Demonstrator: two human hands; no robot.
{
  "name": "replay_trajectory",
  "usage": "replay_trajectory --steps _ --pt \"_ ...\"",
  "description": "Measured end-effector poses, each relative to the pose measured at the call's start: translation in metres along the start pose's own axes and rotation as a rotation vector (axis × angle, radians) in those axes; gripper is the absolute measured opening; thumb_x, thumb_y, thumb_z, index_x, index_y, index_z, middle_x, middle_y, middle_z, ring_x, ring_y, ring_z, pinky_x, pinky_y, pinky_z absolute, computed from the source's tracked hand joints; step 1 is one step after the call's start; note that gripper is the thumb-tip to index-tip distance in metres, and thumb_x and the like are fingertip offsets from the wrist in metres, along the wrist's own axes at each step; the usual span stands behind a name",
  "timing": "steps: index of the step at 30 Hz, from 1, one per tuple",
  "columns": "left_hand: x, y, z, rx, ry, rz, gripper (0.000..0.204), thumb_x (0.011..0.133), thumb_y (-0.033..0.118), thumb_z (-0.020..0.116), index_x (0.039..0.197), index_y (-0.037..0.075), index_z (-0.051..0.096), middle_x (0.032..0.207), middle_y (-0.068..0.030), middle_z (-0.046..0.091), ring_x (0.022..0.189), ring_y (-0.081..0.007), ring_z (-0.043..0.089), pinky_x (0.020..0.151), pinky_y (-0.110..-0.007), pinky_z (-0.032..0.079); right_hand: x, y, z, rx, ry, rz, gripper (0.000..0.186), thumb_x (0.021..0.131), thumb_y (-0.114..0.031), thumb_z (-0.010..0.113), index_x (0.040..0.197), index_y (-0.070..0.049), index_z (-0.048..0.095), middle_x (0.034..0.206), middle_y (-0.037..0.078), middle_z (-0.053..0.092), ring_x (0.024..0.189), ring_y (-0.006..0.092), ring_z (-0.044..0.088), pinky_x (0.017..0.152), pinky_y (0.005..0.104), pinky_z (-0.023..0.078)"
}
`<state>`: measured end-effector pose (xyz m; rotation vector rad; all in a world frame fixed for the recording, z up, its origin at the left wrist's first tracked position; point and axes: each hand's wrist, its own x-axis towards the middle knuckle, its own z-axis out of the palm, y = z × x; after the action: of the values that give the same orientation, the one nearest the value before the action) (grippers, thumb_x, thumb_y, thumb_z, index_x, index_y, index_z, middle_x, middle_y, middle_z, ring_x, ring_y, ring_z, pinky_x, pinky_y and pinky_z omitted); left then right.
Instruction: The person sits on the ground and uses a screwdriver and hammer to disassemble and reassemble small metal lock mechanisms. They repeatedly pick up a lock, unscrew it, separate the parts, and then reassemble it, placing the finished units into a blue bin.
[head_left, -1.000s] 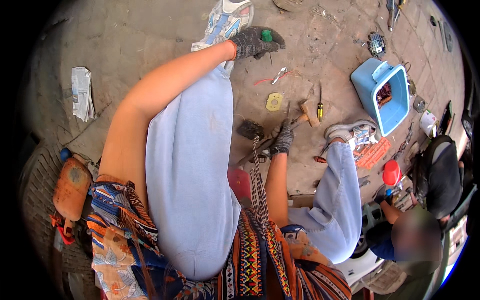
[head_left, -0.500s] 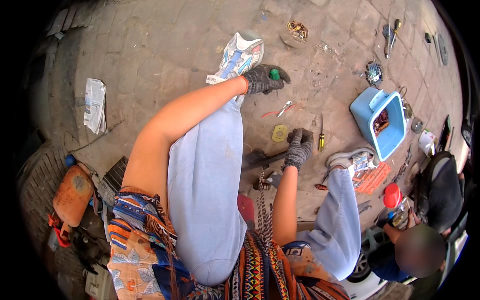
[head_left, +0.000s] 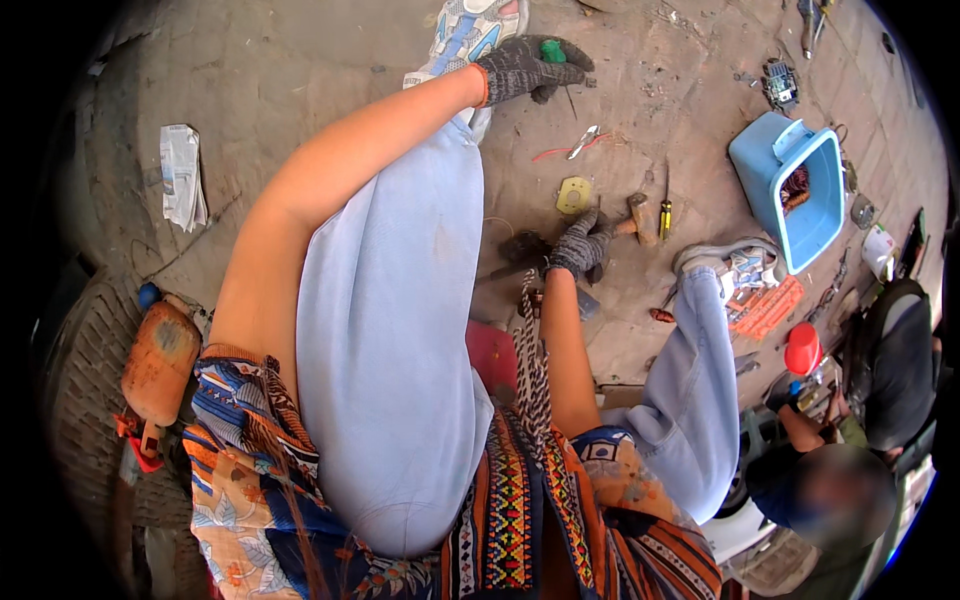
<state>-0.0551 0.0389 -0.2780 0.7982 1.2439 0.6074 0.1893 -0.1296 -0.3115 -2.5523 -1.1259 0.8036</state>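
Observation:
My left hand, in a dark grey knit glove, is beside my shoe at the top. Its fingers are closed around a green-handled tool; a thin shaft points down from the hand, but its tip is too small to make out. Right of centre, low over the ground, my gloved right hand is curled around the handle of a hammer with a brownish head. Just beyond that hand lies a flat yellow plate. A yellow-handled screwdriver is right of the hammer head. Pliers lie near a red wire.
A light-blue bin with copper-coloured coils stands on the right. An orange slab lies by my right shoe. Another person works at lower right near a red cup. Folded newspaper lies at left.
The view has shifted, so the ground things sit higher in it. My right hand has slid left, away from the hammer head, which now shows. The left hand still holds the green-handled tool.

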Motion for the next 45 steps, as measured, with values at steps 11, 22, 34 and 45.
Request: replay_trajectory --steps 11,22,34,45 --pt "-0.002 -0.002 -0.003 0.008 0.015 0.033 0.030 0.084 0.029 0.068 0.109 0.012 0.066 0.073 0.0008 0.061 0.057 -0.0071 0.052 0.054 -0.024 0.046 -0.023 -0.031 0.032 0.091 -0.290 -0.317 0.028 0.082 -0.016 0.066 0.105 -0.001 0.061 0.100 0.015 0.061 0.089 0.0280 0.062 0.083 0.0361 0.049" --pt "-0.003 0.000 -0.002 0.149 0.040 0.037 0.030 0.084 0.032 0.067 0.108 0.013 0.067 0.077 0.0006 0.064 0.058 -0.0068 0.054 0.057 -0.024 0.047 -0.016 -0.091 0.075 -0.012 -0.222 -0.710 0.016 0.077 -0.013 0.066 0.091 -0.007 0.063 0.090 0.016 0.060 0.091 0.0341 0.055 0.082 0.0450 0.044" --pt "-0.001 -0.007 -0.004 0.179 0.049 0.051 0.030 0.084 0.033 0.068 0.108 0.014 0.067 0.082 0.0008 0.065 0.057 -0.0070 0.053 0.057 -0.024 0.047 -0.005 -0.094 0.057 0.110 -0.186 -0.619 0.027 0.076 -0.014 0.069 0.102 -0.009 0.065 0.099 0.018 0.059 0.097 0.0345 0.054 0.087 0.0437 0.043" --pt "0.000 -0.011 -0.002 0.159 0.053 0.089 0.030 0.085 0.033 0.068 0.109 0.014 0.067 0.084 0.0000 0.066 0.058 -0.0073 0.052 0.056 -0.025 0.047 0.005 -0.095 0.072 -0.034 -0.193 -0.749 0.017 0.075 -0.016 0.067 0.091 -0.009 0.066 0.090 0.014 0.062 0.093 0.0333 0.054 0.084 0.0445 0.042"
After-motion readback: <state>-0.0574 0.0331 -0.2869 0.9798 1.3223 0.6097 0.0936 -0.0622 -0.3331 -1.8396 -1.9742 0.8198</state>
